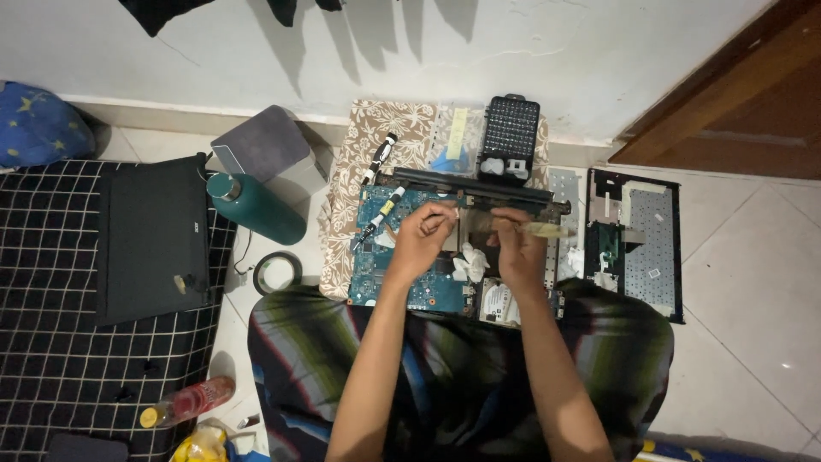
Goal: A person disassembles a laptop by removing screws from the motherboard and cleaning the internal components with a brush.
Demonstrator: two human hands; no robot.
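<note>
From the head camera, looking down over my lap, my left hand (pixel 421 239) hovered over the opened laptop base with its blue-green circuit board (pixel 380 265), the fingers pinched together around something too small to make out. My right hand (pixel 519 248) was closed on a slim pale brush-like tool (pixel 540 229), its tip pointing right across the board's upper edge. The board lay on a brown-and-cream patterned cloth (pixel 368 137) on the floor, right against my knees. I judged the risks plain enough: with both hands crowded over the bare board, a slip of the tool could scrape or knock a component, and the crumpled white tissue (pixel 470 263) between my hands could snag or shed fibres. A screwdriver with a black and white handle (pixel 379 216) rested on the board near my left hand, close enough to be nudged. Around me stood a black bit-set case (pixel 510 128), a detached keyboard panel (pixel 637 248) to the right, a teal metal bottle (pixel 255 205), a roll of tape (pixel 277 272), and a closed black laptop (pixel 152 235) on the checked mat at left.
</note>
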